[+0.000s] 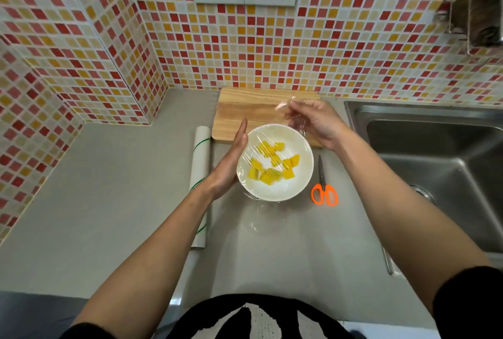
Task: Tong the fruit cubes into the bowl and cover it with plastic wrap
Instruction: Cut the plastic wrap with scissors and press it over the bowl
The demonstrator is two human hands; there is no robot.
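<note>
Grey bench [122,189] by tiled wall; bowl [275,191] of fruit cubes [272,164] sat centre, plastic wrap [288,121] over it; left hand [231,159] flat against rim, fingers pressed together; right hand [315,121] pinched wrap edge; scissors [324,189] just right.

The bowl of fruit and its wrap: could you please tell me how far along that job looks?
Done: the fruit cubes are in the bowl, the board is bare, and wrap stretches over the top. In hand: the left hand presses flat against the bowl's side while the right hand pinches a loose far edge of film. Left: tucking that edge down. No tongs are visible.
</note>
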